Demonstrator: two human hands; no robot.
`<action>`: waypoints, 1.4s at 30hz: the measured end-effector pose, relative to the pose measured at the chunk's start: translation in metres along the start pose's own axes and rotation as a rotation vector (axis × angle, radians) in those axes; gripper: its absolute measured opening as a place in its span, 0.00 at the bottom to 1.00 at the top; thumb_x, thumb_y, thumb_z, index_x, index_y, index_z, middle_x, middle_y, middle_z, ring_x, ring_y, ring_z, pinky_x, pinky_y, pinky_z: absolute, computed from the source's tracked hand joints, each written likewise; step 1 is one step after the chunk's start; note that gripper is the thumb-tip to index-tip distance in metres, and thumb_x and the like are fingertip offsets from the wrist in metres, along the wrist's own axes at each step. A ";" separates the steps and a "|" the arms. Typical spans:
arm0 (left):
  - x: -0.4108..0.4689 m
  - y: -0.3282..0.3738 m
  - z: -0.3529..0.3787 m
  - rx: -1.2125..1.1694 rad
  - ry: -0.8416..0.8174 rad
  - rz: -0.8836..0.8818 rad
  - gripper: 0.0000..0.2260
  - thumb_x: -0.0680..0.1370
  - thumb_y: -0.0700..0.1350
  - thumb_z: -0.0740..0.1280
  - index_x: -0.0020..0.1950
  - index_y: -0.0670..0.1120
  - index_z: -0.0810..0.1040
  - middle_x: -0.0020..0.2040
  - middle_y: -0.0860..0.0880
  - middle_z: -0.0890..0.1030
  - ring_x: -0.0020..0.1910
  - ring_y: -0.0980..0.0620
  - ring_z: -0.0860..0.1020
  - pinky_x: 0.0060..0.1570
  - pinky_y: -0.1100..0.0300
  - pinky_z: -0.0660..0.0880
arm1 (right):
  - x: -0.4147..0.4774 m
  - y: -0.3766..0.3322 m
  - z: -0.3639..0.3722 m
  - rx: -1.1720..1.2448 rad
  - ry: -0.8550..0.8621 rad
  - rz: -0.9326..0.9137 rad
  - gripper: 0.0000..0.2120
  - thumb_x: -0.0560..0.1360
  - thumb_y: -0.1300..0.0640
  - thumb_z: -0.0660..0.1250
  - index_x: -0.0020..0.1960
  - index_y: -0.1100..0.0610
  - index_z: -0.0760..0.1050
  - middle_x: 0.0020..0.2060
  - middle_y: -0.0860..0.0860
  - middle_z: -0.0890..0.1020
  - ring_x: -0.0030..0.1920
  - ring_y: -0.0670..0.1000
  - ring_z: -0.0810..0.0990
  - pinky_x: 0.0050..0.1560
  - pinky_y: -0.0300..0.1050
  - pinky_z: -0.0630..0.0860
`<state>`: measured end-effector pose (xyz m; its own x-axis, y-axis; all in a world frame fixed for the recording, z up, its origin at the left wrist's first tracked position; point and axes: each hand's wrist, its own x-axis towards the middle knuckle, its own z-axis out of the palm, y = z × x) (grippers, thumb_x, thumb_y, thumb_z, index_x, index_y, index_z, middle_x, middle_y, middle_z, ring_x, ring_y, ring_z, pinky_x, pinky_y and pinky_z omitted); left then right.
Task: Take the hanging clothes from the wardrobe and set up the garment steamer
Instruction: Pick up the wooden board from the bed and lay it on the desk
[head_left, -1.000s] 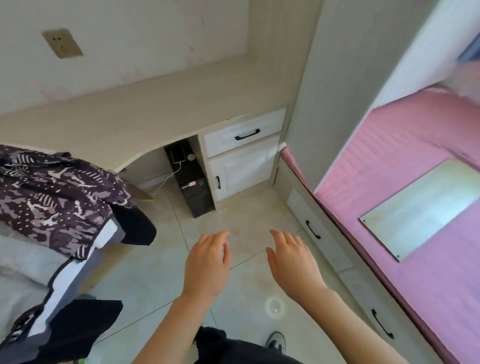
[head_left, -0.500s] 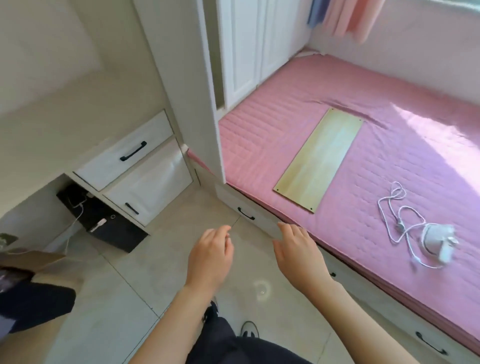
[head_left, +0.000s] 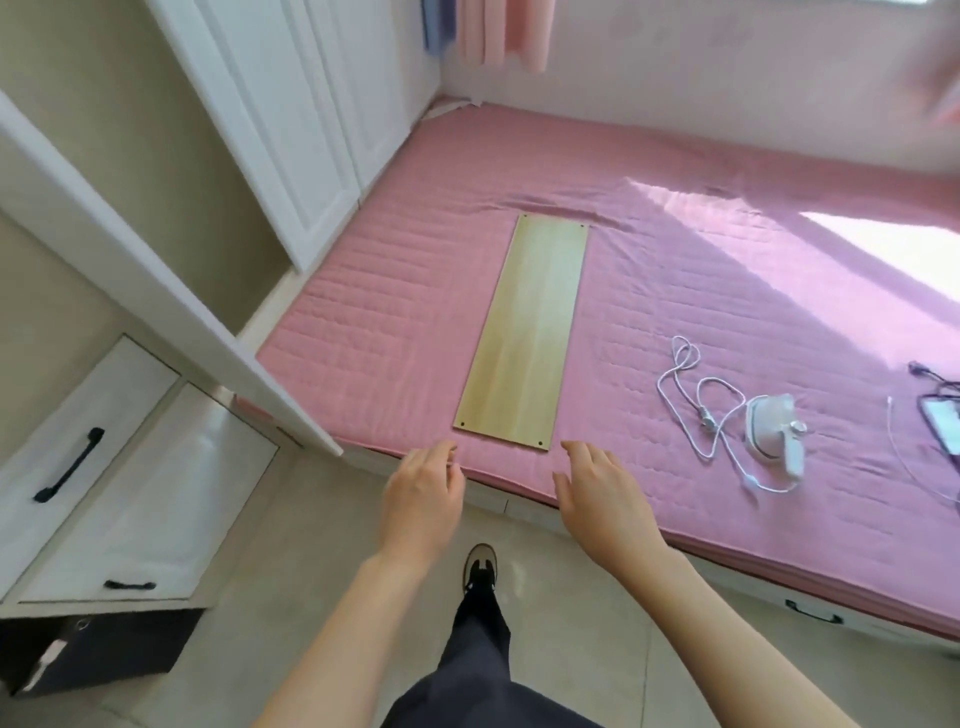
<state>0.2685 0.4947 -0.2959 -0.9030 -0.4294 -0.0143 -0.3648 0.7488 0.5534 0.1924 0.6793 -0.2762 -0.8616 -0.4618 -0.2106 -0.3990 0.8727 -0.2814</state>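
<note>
Here the white garment steamer (head_left: 769, 428) lies, white cord (head_left: 705, 425) looped beside.

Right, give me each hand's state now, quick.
Left hand: open, fingers relaxed, holding nothing.
Right hand: open, fingers relaxed, holding nothing.

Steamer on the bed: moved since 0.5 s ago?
No. The steamer still lies right of the wooden board, near the mattress edge; only the camera turned.
</note>
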 end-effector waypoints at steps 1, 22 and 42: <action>0.016 0.001 0.003 -0.005 -0.020 -0.005 0.12 0.80 0.42 0.60 0.62 0.43 0.76 0.54 0.47 0.81 0.54 0.50 0.76 0.51 0.58 0.72 | 0.012 0.004 -0.002 0.006 -0.007 0.022 0.15 0.80 0.55 0.56 0.64 0.59 0.69 0.59 0.54 0.77 0.58 0.57 0.73 0.56 0.48 0.70; 0.258 0.004 0.122 0.012 -0.348 -0.252 0.16 0.80 0.42 0.57 0.67 0.43 0.71 0.64 0.46 0.77 0.59 0.47 0.75 0.57 0.52 0.74 | 0.252 0.112 0.029 0.139 -0.257 0.182 0.15 0.81 0.55 0.53 0.63 0.61 0.68 0.59 0.58 0.76 0.59 0.60 0.73 0.53 0.52 0.73; 0.326 -0.090 0.293 0.063 -0.362 -0.545 0.19 0.78 0.43 0.61 0.70 0.43 0.68 0.69 0.43 0.71 0.67 0.43 0.70 0.63 0.52 0.67 | 0.401 0.193 0.184 0.442 -0.468 0.339 0.15 0.79 0.58 0.54 0.62 0.62 0.69 0.52 0.58 0.77 0.47 0.56 0.73 0.43 0.45 0.70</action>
<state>-0.0593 0.4348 -0.5943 -0.6005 -0.5666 -0.5643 -0.7941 0.5052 0.3378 -0.1727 0.6336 -0.5874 -0.6518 -0.2828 -0.7037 0.1155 0.8800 -0.4607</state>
